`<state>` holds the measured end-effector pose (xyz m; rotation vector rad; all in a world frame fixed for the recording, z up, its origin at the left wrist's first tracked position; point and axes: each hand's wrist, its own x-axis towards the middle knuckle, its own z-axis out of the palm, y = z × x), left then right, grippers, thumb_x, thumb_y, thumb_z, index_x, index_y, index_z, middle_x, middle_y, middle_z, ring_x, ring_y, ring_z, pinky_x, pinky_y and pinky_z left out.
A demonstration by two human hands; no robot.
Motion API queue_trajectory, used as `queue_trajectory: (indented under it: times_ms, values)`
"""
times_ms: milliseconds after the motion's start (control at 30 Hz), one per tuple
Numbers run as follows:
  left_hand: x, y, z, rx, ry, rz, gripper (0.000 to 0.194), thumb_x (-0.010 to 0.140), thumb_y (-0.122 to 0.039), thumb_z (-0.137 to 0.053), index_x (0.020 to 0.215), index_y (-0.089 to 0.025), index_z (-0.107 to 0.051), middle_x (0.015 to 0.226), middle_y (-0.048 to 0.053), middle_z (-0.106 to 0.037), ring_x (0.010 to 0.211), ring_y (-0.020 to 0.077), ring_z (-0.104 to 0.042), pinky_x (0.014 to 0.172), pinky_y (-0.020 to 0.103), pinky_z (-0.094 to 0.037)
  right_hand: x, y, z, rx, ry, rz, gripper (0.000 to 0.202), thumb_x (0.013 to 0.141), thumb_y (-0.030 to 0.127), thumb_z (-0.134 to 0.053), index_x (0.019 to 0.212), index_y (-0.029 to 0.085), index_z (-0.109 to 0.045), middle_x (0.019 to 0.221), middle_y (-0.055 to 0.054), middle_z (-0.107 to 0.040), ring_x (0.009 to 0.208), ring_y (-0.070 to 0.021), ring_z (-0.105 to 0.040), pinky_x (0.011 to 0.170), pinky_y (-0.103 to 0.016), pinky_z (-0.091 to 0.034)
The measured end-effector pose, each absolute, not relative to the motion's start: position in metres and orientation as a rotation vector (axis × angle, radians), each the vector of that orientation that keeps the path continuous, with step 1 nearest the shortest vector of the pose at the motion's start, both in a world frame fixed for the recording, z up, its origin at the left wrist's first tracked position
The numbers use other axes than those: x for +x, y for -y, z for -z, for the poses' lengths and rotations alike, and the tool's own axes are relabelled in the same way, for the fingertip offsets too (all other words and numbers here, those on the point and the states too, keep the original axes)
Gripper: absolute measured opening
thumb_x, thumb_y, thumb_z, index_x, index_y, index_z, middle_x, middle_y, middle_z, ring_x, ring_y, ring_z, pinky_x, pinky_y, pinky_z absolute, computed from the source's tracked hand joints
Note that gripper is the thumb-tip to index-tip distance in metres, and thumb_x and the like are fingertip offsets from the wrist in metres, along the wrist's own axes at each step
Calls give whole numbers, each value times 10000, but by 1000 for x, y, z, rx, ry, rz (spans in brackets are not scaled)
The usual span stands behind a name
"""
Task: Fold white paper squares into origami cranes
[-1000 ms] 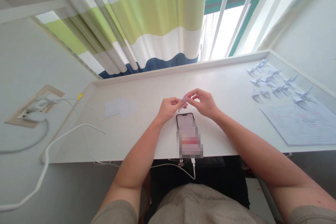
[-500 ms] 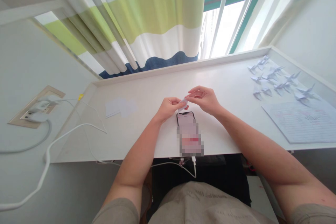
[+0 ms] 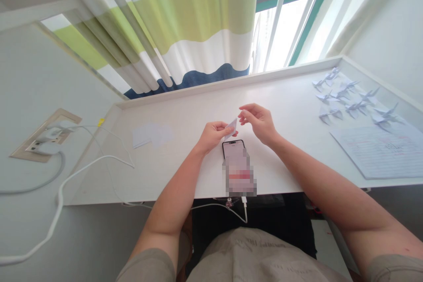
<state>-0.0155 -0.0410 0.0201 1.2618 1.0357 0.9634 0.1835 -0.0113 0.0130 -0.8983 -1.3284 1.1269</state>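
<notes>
Between the thumb and fingers of my left hand (image 3: 214, 135) is a small piece of folded white paper (image 3: 231, 128), its pointed tip turned up and to the right. My right hand (image 3: 259, 122) hovers just right of that tip, apart from the paper, with loosely curled fingers and a small gap at the thumb. Both hands are above the desk, just beyond the top end of a phone (image 3: 234, 152). Several folded white paper cranes (image 3: 355, 105) stand in rows at the far right.
White paper sheets (image 3: 150, 135) lie on the left of the desk (image 3: 185, 110). A lined written pad (image 3: 380, 152) is at the right. A white cable (image 3: 244, 211) plugs into the phone at the front edge. Chargers fill a wall socket (image 3: 46, 136) at left.
My right hand has let go of the folded paper and drawn slightly away to the right. The paper stays in my left hand, with more of its pointed shape showing.
</notes>
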Motion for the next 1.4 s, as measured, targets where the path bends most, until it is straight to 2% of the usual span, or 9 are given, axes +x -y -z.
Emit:
queue_trajectory:
  times_ms: [133, 233, 367, 600, 800, 933, 1033, 1233, 1400]
  values:
    - [-14, 41, -19, 1271, -1016, -957, 464, 780, -568, -917, 929, -142, -806, 887, 120, -840, 888, 257, -806, 933, 432, -602, 181, 12, -12, -892, 1421, -1149, 436, 749, 585, -906, 962, 239, -746, 956, -51, -762, 934, -230, -724, 795, -384, -637]
    - [-13, 42, -18, 1288, -994, -940, 500, 784, -597, -909, 946, -137, -800, 878, 113, -837, 907, 256, -806, 940, 424, -596, 179, 15, -12, -888, 1458, -1260, 508, 691, 614, -944, 953, 225, -749, 907, -54, -766, 828, -222, -723, 705, -371, -628]
    - [-11, 43, -17, 1264, -1002, -943, 535, 777, -601, -915, 1005, -135, -781, 905, 119, -840, 884, 253, -810, 903, 414, -598, 179, 15, -13, -906, 1513, -1279, 497, 771, 684, -866, 761, 202, -748, 755, -54, -755, 695, -202, -687, 671, -369, -585]
    - [-12, 42, -20, 1286, -991, -856, 529, 834, -606, -871, 1044, -128, -786, 1086, 184, -836, 897, 269, -821, 852, 406, -612, 179, 12, -10, -940, 1447, -1168, 538, 785, 750, -818, 759, 219, -738, 784, -53, -763, 738, -203, -678, 725, -379, -566]
    - [-8, 43, -19, 1236, -960, -917, 533, 801, -631, -886, 892, -143, -691, 1038, 166, -840, 893, 288, -832, 853, 412, -625, 175, 16, -11, -959, 1476, -1195, 650, 843, 835, -698, 620, 230, -616, 622, -17, -622, 621, -173, -572, 635, -361, -514]
    - [-6, 44, -20, 1228, -921, -880, 522, 821, -625, -874, 963, -145, -723, 1112, 172, -833, 925, 296, -831, 868, 418, -617, 174, 18, -11, -961, 1425, -1130, 675, 868, 840, -664, 580, 239, -558, 594, -9, -574, 619, -173, -540, 642, -355, -511]
    - [-5, 44, -20, 1258, -972, -922, 507, 848, -633, -843, 966, -147, -765, 1098, 162, -836, 936, 283, -819, 859, 403, -598, 172, 18, -10, -949, 1406, -1161, 669, 889, 847, -625, 622, 234, -605, 617, -12, -587, 626, -173, -551, 648, -351, -512]
    - [-5, 43, -16, 1361, -1067, -1004, 520, 846, -676, -815, 926, -164, -838, 890, 99, -831, 890, 239, -784, 801, 352, -557, 169, 21, -8, -803, 1525, -1419, 525, 893, 725, -743, 821, 205, -762, 718, -17, -662, 668, -157, -579, 674, -340, -508]
    - [-4, 43, -18, 1288, -981, -952, 564, 806, -682, -850, 936, -135, -812, 957, 139, -844, 906, 268, -814, 822, 372, -576, 169, 22, -7, -800, 1472, -1525, 562, 905, 742, -717, 979, 198, -840, 725, -26, -700, 682, -170, -621, 691, -358, -561]
